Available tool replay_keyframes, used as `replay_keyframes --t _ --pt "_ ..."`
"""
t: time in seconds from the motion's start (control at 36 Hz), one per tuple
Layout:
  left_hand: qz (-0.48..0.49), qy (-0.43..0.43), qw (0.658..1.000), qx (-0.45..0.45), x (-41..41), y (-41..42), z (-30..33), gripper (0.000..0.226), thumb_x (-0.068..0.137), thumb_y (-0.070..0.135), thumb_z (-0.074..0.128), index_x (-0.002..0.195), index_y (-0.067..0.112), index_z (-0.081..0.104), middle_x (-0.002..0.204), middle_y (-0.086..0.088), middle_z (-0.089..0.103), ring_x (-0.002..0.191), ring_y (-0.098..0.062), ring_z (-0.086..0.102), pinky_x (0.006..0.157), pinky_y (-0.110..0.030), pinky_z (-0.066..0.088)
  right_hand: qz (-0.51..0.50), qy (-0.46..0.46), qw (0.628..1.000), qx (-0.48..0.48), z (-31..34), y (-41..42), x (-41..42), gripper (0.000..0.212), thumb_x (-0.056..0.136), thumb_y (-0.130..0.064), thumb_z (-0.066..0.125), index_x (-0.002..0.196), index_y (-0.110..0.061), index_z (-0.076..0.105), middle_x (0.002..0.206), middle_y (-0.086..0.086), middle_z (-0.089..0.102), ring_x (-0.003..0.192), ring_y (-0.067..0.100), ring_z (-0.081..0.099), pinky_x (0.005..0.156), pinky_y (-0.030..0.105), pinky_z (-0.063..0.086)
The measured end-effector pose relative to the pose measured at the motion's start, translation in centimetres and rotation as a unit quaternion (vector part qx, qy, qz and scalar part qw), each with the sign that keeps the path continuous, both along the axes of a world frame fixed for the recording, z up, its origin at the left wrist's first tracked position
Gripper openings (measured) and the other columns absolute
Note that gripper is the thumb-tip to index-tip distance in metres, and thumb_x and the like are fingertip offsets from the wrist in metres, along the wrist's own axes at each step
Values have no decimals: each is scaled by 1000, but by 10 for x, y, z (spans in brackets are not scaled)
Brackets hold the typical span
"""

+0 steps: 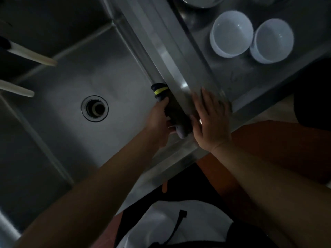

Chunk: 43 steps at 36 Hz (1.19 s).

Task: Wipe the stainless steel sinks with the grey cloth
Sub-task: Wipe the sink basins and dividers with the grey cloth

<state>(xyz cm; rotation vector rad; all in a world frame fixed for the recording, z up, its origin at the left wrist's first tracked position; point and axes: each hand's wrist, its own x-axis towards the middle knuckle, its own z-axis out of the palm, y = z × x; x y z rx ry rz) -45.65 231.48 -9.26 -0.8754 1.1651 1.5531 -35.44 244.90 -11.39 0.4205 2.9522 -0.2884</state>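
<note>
A stainless steel sink [75, 72] fills the left of the view, with a round drain [95, 108] in its floor. My left hand [159, 122] grips a dark grey cloth [176, 113] with a yellow stripe and holds it against the sink's right inner wall, just under the rim. My right hand [211, 119] lies flat with straight fingers on the steel divider rim [172, 56] beside the cloth. Part of the cloth is hidden under the rim and between my hands.
Two white bowls [231, 33] [272, 40] stand on the steel counter to the right of the rim. Two pale spouts [30, 54] [18, 90] reach in from the left over the sink. A second basin lies at lower left.
</note>
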Motion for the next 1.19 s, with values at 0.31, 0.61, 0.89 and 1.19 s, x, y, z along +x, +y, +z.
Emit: replay_keyframes --t 0.31,0.61,0.89,1.19 --pt "59 52 994 82 9 -29 16 24 98 31 48 106 15 64 106 -12 70 103 -36 67 98 -54 50 -22 22 999 -35 -1 0 2 56 101 -44 27 155 -27 31 161 7 33 142 32 38 110 52 26" --pt "79 192 978 -21 23 -80 35 32 101 27 46 133 22 53 123 -6 63 110 -28 62 92 -52 52 -15 32 999 -13 4 -5 7 57 101 -44 40 153 -21 35 160 11 33 142 34 36 110 53 31" --pt "-180 329 927 27 88 -111 106 28 91 25 53 113 31 69 121 1 69 120 -16 59 92 -56 49 3 157 916 -369 78 -67 85 107 73 -51 76 157 -28 14 166 3 12 153 9 4 120 56 21" --pt "-337 487 801 84 169 -146 137 26 83 25 72 107 35 75 110 4 74 105 -11 67 91 -23 51 75 -54 860 -501 140 -53 127 53 65 -21 93 104 -40 62 92 -31 67 93 -17 60 79 1 41"
